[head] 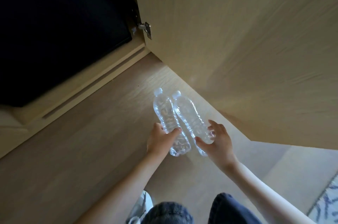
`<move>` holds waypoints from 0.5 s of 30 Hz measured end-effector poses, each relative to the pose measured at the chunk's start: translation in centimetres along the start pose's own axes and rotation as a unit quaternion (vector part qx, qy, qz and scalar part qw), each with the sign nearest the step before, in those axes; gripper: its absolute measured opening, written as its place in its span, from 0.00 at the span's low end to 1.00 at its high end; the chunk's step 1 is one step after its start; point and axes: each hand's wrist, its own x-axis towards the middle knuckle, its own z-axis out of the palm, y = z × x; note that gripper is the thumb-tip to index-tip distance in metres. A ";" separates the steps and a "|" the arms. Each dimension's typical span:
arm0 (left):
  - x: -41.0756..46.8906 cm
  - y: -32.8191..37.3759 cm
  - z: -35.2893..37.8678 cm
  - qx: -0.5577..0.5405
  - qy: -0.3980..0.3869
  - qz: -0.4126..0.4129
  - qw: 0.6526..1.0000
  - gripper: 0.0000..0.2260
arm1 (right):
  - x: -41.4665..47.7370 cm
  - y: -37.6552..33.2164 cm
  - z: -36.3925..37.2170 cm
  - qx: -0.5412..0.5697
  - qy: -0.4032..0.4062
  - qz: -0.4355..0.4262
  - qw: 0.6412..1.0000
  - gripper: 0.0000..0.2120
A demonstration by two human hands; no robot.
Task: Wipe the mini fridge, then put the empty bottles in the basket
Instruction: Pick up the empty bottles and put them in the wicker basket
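Two clear empty plastic bottles stand side by side on the wooden floor beside an open cabinet door. My left hand point(161, 138) is wrapped around the lower half of the left bottle point(165, 114). My right hand point(216, 140) curls around the base of the right bottle point(189, 114), thumb on its near side and fingers spread on its far side. The black mini fridge point(60, 22) fills the cabinet opening at the upper left. No basket is in view.
The open wooden cabinet door point(237, 40) stands close on the right, hinged at a metal hinge point(145, 28). A cabinet plinth point(87, 84) runs below the fridge. My knees in dark jeans point(201, 211) are at the bottom, a patterned rug point(327, 200) at the lower right.
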 end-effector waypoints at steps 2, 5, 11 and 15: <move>-1.8 0.2 -1.5 -0.011 0.004 -0.017 1.000 0.25 | -1.9 -1.4 -0.9 0.022 -0.026 0.030 0.999 0.30; -5.6 0.9 -4.2 -0.020 0.005 -0.034 0.999 0.22 | -5.3 -4.6 -2.6 0.091 -0.092 0.083 0.988 0.22; -17.7 5.8 -11.8 -0.054 0.008 -0.048 0.997 0.20 | -13.0 -14.1 -10.4 0.143 -0.089 0.099 0.981 0.18; -28.8 11.9 -17.6 -0.067 -0.003 -0.052 0.996 0.21 | -18.5 -22.3 -19.0 0.169 -0.080 0.100 0.977 0.19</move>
